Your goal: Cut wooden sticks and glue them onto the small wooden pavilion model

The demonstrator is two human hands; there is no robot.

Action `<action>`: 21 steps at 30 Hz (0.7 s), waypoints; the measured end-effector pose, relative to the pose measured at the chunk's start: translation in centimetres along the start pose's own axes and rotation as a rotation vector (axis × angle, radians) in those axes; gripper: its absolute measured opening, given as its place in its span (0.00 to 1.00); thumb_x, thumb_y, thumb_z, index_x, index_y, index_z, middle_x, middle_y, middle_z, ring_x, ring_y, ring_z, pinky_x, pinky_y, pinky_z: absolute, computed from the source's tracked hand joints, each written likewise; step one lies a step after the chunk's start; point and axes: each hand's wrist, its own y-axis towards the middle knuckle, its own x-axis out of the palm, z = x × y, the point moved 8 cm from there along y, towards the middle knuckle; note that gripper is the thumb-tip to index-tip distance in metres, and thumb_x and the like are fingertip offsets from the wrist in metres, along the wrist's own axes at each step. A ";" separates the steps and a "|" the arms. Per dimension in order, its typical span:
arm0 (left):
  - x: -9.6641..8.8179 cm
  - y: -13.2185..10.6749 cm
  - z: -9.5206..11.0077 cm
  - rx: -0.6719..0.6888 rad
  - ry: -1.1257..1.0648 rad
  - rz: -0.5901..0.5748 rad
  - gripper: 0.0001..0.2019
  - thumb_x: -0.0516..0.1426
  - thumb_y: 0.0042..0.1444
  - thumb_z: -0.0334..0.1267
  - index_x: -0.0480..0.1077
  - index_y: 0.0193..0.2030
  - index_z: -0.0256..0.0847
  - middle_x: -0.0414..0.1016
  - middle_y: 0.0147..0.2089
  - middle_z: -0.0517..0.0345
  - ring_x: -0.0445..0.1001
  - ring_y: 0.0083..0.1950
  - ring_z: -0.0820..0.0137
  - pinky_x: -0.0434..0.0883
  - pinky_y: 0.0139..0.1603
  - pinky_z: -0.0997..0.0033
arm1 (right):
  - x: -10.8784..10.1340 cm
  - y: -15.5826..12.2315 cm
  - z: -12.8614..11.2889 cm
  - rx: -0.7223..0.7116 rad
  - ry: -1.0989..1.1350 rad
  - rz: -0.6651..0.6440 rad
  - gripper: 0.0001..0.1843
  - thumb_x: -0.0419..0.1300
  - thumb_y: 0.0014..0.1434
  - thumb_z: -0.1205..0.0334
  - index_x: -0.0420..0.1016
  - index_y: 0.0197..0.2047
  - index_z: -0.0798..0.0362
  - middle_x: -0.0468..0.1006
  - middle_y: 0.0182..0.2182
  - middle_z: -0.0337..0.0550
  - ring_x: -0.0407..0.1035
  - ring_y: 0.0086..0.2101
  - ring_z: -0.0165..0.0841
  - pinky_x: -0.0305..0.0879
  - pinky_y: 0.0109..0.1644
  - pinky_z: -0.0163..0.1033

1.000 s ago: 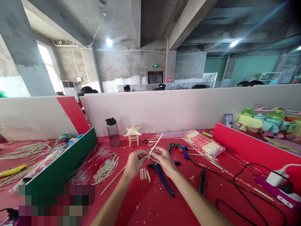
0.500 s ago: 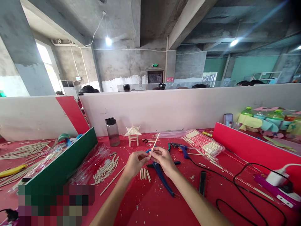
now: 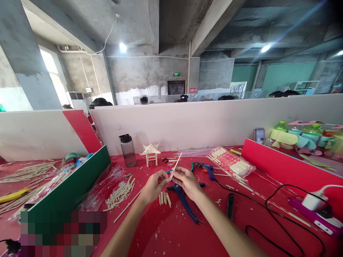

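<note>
Over the red table (image 3: 171, 228), my left hand (image 3: 153, 186) and my right hand (image 3: 186, 181) meet, both pinched on a thin wooden stick (image 3: 177, 164) that slants up and to the right. Under them lie a few short cut sticks (image 3: 164, 198) and blue-handled pliers (image 3: 184, 201). A small stick-built pavilion model (image 3: 151, 152) stands just beyond, near the white partition.
A dark water bottle (image 3: 127, 150) stands left of the model. Stick piles and plastic wrap (image 3: 118, 191) lie left, a bag of sticks (image 3: 232, 162) and glue gun (image 3: 203, 166) right. A black cable (image 3: 270, 210) runs to a power strip (image 3: 314, 214). A green divider (image 3: 72, 184) and a red divider (image 3: 284, 167) flank the space.
The stick's upper end has dropped and tilted slightly left as my fingers shifted along it. The view has drifted a little; both hands stay in nearly the same place.
</note>
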 end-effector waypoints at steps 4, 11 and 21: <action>0.3 -0.3 0.7 0.058 -0.003 -0.017 0.11 0.54 0.64 0.46 0.65 0.38 0.39 0.67 0.31 0.62 0.64 0.31 0.74 0.62 0.33 0.75 | 0.0 0.0 0.3 0.054 0.022 -0.013 0.20 0.78 0.37 0.61 0.77 0.33 0.55 0.82 0.30 0.39 0.75 0.31 0.28 0.73 0.39 0.32; 0.7 -0.4 0.6 0.048 -0.090 -0.062 0.12 0.52 0.65 0.46 0.64 0.39 0.39 0.66 0.32 0.61 0.66 0.33 0.73 0.65 0.36 0.73 | 0.0 0.1 0.6 0.066 0.027 -0.041 0.18 0.77 0.39 0.62 0.78 0.34 0.55 0.82 0.31 0.39 0.76 0.32 0.28 0.73 0.40 0.32; 0.6 -0.4 0.6 0.075 -0.089 -0.068 0.13 0.50 0.66 0.48 0.61 0.37 0.40 0.65 0.32 0.61 0.65 0.33 0.72 0.65 0.36 0.73 | 0.2 0.1 0.5 0.060 0.048 -0.065 0.19 0.77 0.38 0.62 0.78 0.34 0.55 0.81 0.31 0.39 0.76 0.33 0.28 0.73 0.41 0.33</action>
